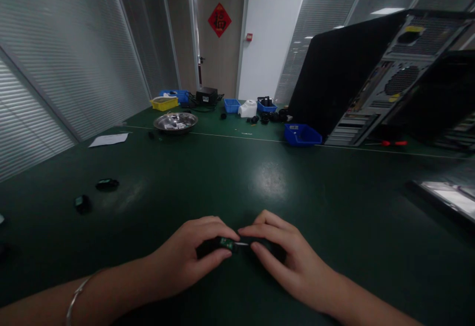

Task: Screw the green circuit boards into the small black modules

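Note:
My left hand (202, 247) is closed around a small black device with a green circuit board (227, 243), gripped between thumb and fingers just above the table. My right hand (285, 249) is closed on a dark-handled tool whose thin, bright metal shaft (242, 244) points left and meets the device's right end. Most of the tool's handle is hidden by the fingers, so its exact kind cannot be made out. Two similar small black pieces with green on them, one farther back (107, 184) and one nearer (82, 203), lie to the left.
The green table (334, 207) carries a metal bowl (176, 122) with small parts, a white paper (108, 140) and a blue bin (302, 134). A computer case (345, 73) stands right. A yellow tray (164, 103) sits behind. A dark-edged tray (445, 200) lies at right.

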A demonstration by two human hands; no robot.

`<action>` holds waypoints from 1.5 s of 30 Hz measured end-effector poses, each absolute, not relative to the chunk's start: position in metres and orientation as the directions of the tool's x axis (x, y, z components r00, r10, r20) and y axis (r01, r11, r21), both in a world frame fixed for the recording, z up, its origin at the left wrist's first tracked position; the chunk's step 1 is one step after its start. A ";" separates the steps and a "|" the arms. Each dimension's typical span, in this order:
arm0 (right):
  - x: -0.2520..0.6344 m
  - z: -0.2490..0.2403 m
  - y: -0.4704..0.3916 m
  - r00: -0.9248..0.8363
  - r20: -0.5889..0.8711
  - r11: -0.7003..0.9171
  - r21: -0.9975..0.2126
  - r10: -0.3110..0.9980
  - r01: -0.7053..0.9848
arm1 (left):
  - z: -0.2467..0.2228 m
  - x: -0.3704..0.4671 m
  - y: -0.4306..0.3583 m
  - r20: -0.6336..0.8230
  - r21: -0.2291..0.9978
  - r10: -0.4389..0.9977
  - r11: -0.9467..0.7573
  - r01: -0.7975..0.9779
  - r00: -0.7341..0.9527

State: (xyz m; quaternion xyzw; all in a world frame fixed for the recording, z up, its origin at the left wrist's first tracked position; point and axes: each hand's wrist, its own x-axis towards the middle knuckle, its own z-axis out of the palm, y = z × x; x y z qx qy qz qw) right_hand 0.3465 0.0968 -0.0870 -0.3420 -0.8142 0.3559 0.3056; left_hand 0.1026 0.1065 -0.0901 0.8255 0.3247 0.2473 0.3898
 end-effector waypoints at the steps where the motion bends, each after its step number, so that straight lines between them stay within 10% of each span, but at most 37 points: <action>1: 0.346 -0.088 0.097 -0.580 0.254 0.512 -0.790 0.774 0.337 | -0.090 0.103 0.107 0.163 0.804 0.729 -0.488 0.339 0.665; 45: 0.346 -0.093 0.093 -0.631 0.227 0.559 -0.729 0.742 0.395 | -0.096 0.098 0.110 0.242 0.815 0.777 -0.487 0.313 0.581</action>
